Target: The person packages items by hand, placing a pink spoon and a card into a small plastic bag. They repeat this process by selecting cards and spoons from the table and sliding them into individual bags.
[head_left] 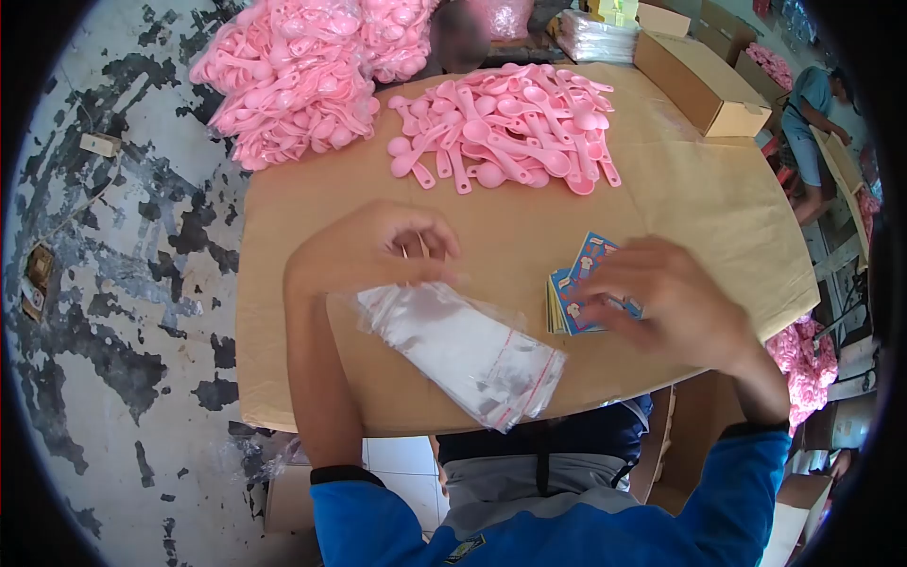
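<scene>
My left hand (378, 250) has its fingers curled and the thumb drawn in, closed at the upper end of some clear plastic bags (463, 350). The bags are flat with thin red lines across them, and lie slanting toward the table's near edge. Some see-through film shows beside the thumb. To the right, my right hand (661, 298) is over a small stack of blue printed cards (572, 307), fingers and thumb right at the upper cards. Motion blurs these fingers, and I cannot tell whether they grip a card. The top cards sit askew on the stack.
Loose pink measuring spoons (510, 132) are heaped at the table's (312, 387) far side. Bagged pink spoons (293, 85) stand at the back left. An open cardboard box (704, 85) is at the back right, beside stacked clear packs (595, 38). A person (812, 113) sits farther right.
</scene>
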`<action>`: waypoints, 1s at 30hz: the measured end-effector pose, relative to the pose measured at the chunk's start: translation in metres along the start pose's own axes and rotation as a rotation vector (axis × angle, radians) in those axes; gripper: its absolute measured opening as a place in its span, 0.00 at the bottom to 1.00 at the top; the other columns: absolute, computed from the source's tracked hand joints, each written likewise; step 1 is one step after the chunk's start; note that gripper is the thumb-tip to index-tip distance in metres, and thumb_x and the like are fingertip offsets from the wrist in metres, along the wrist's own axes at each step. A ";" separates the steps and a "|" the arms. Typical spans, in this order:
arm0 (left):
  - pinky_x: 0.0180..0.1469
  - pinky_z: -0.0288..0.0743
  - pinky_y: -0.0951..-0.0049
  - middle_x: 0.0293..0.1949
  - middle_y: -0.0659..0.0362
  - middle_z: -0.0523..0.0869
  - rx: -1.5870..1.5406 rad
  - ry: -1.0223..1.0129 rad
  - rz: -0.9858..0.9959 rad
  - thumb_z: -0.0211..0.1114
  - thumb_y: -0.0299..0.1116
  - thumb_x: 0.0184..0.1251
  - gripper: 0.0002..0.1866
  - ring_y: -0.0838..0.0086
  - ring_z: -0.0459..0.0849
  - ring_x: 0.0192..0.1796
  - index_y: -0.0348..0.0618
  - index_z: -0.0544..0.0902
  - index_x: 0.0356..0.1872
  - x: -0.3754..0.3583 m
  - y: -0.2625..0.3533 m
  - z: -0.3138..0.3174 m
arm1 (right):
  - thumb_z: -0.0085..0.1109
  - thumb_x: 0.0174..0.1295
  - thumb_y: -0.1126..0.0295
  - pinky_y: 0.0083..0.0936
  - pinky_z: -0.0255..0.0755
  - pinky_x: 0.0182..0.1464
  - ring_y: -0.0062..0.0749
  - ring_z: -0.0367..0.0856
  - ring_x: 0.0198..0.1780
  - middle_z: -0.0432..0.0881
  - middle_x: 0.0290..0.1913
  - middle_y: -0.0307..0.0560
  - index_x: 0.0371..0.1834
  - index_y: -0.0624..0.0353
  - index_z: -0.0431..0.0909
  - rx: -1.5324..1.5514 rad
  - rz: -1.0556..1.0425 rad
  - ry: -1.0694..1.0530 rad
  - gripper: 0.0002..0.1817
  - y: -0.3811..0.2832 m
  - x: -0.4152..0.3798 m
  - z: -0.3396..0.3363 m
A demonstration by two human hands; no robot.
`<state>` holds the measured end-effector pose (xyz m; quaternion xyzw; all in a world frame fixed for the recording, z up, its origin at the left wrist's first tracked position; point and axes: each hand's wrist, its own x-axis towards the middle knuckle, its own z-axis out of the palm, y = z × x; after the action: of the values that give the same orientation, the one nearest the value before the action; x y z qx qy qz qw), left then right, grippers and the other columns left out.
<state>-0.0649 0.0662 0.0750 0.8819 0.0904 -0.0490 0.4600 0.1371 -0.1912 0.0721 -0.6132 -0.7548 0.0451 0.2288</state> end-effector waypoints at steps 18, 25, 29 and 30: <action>0.39 0.79 0.76 0.35 0.55 0.90 0.046 -0.589 0.002 0.74 0.36 0.56 0.19 0.76 0.87 0.36 0.33 0.86 0.45 0.011 0.004 0.035 | 0.58 0.64 0.65 0.37 0.76 0.41 0.47 0.85 0.36 0.86 0.36 0.55 0.41 0.60 0.85 0.205 0.112 -0.432 0.12 0.006 0.078 0.051; 0.42 0.77 0.75 0.38 0.55 0.88 -0.181 -0.353 -0.064 0.66 0.48 0.67 0.23 0.76 0.86 0.39 0.38 0.83 0.51 0.022 0.014 0.039 | 0.53 0.70 0.70 0.22 0.74 0.36 0.23 0.80 0.30 0.82 0.27 0.41 0.41 0.64 0.81 0.503 0.207 -0.002 0.10 0.032 0.068 0.013; 0.50 0.79 0.72 0.47 0.52 0.86 -0.758 0.171 0.245 0.58 0.44 0.75 0.25 0.73 0.86 0.46 0.37 0.73 0.63 0.055 0.005 0.072 | 0.53 0.73 0.66 0.16 0.70 0.33 0.13 0.76 0.31 0.77 0.26 0.34 0.40 0.64 0.80 0.707 0.322 0.013 0.12 0.037 0.050 -0.010; 0.52 0.79 0.72 0.49 0.52 0.85 -0.890 0.246 0.208 0.57 0.43 0.76 0.25 0.72 0.86 0.48 0.37 0.70 0.65 0.062 0.009 0.075 | 0.54 0.73 0.65 0.16 0.70 0.33 0.13 0.76 0.31 0.77 0.26 0.34 0.41 0.64 0.80 0.709 0.286 0.011 0.12 0.044 0.044 -0.004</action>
<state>-0.0028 0.0069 0.0291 0.6027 0.0675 0.1458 0.7816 0.1720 -0.1400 0.0730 -0.5954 -0.5976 0.3316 0.4224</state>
